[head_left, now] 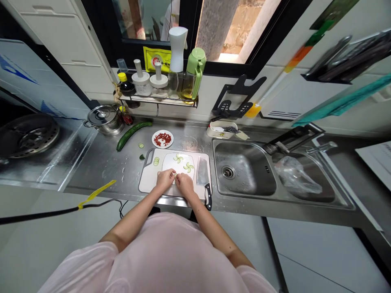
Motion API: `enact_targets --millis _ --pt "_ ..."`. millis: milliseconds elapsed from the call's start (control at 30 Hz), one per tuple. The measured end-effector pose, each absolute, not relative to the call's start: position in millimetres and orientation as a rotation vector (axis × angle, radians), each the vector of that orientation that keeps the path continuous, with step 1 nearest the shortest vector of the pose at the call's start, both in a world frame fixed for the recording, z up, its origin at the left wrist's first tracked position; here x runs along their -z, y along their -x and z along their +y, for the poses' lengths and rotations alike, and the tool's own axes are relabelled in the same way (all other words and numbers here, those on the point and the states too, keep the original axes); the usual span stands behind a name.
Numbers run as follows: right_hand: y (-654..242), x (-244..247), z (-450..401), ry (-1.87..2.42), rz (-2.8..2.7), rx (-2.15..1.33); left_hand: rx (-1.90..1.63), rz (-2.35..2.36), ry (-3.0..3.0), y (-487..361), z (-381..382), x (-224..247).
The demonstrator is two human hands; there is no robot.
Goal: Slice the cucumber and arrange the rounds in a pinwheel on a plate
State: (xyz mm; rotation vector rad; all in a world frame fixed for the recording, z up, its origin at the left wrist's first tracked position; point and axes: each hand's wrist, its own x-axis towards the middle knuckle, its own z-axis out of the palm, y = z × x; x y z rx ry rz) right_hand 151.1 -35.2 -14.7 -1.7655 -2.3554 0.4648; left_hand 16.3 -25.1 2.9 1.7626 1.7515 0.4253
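Note:
My left hand [165, 180] and my right hand [184, 185] meet at the near edge of a white plate [168, 162], fingers pinched together. Between the fingertips a bit of pale green shows, seemingly a cucumber slice [175, 176], mostly hidden. Two pinwheel shapes of cut cucumber, one farther back [178, 158] and one at the right [188, 167], lie on the plate. The plate rests on a white cutting board [148, 181]. Left of it is a short row of cucumber slices [156, 161]; at the right lies a cleaver [202, 171], its black handle over the board's near edge.
Behind the board stand a small plate of chopped red pieces [163, 139] and a whole cucumber [132, 134]. A steel pot [105, 119] is at the back left. To the right is a sink [247, 171]; a rack [159, 99] of bottles hangs above the counter.

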Motion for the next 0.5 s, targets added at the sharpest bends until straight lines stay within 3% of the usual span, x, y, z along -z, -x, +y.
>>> enact_targets --millis 500 --pt "-159.3 14.3 -49.9 1.676 -2.363 -0.413 -0.328 1.731 -1.942 -10.5 -26.5 0.2"
